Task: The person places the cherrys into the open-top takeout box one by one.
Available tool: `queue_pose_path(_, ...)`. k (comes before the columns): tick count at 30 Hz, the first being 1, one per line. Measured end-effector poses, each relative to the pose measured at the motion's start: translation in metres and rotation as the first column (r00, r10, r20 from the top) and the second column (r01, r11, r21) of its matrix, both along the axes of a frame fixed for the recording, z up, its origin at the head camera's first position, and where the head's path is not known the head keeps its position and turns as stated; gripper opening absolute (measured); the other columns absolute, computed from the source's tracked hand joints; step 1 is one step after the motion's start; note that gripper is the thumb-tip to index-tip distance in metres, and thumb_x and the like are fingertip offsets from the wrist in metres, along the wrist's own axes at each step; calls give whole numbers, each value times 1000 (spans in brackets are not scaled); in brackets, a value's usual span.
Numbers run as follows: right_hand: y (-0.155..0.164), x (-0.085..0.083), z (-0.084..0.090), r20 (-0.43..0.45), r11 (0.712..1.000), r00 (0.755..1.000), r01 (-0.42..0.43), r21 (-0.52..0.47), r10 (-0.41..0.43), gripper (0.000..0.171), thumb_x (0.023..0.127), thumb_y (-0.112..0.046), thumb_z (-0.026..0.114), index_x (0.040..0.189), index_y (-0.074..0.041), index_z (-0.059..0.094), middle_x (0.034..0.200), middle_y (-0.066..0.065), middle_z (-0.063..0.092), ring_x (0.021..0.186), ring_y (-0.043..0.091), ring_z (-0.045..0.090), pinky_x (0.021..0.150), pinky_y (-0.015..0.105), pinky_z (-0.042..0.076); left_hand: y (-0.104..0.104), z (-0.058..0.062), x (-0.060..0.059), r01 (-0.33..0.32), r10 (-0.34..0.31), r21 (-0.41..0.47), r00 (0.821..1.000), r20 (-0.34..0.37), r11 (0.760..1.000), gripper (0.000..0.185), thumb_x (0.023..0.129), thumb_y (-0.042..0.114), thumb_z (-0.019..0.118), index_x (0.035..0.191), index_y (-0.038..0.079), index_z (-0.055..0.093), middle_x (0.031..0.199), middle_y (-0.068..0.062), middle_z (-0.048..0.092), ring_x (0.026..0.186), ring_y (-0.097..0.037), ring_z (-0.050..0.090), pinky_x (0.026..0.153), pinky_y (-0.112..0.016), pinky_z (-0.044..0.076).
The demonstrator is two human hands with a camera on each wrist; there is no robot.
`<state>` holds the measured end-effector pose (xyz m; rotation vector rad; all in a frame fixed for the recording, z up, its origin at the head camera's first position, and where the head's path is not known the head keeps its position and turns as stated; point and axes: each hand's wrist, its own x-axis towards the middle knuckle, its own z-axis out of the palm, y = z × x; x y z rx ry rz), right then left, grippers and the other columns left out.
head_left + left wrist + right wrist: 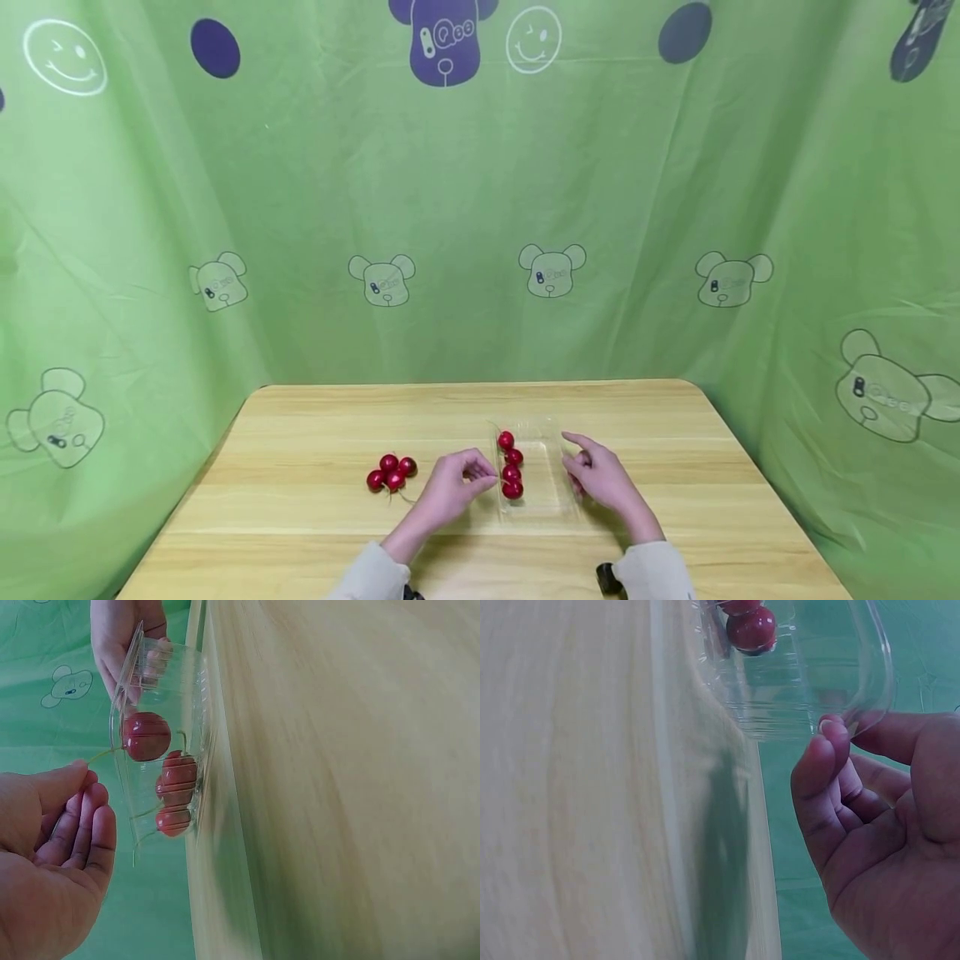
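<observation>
A clear plastic box (542, 483) stands on the table, with several red cherries (512, 472) in a row along its left side. My left hand (454, 487) is at the box's left edge. Its thumb and forefinger pinch the thin stem (103, 754) of the nearest cherry (147, 736), which sits within the box wall. Across from it, my right hand (602, 480) grips the box's right rim between thumb and fingertips (834, 733). The other cherries' stems stick out over the left rim.
Several more cherries (394, 479) lie in a cluster on the wooden table (315, 508), left of my left hand. A green printed curtain (465, 183) surrounds the table at the back and both sides.
</observation>
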<state>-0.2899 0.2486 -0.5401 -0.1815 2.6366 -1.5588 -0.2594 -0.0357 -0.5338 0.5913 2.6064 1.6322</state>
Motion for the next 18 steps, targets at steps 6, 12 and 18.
queue_pose_path(6, 1, 0, 0, 3, 1000, 1000, -3, -1, 3, 52, 104, -7, 58, 154, -3, 44, 77, 18, 65, 56, 23, 61, 49, 34, 54, 2, -1, -2, -16, 16, -10, 1000, -2, 1000, 6, 93, 16, 76, 97, 19, 72, 91, 10, 71, 84, -5, 64, 80, -21, 55)
queue_pose_path(12, 1, 1, -1, -4, 1000, 1000, -9, 5, 9, 52, 104, -6, 58, 154, -1, 43, 76, 18, 65, 55, 21, 60, 49, 32, 54, 3, -4, -4, -23, 23, -18, 1000, 1, 1000, 7, 93, 15, 76, 96, 20, 72, 90, 10, 70, 83, -5, 63, 79, -21, 55)
queue_pose_path(18, 0, 2, 1, 0, 1000, 1000, -12, -8, 12, 52, 105, -6, 57, 154, -2, 43, 76, 17, 65, 56, 20, 60, 49, 32, 54, 3, -7, -4, -23, 23, -13, 1000, -1, 1000, 7, 92, 15, 77, 96, 19, 72, 90, 9, 70, 83, -4, 63, 78, -21, 55)
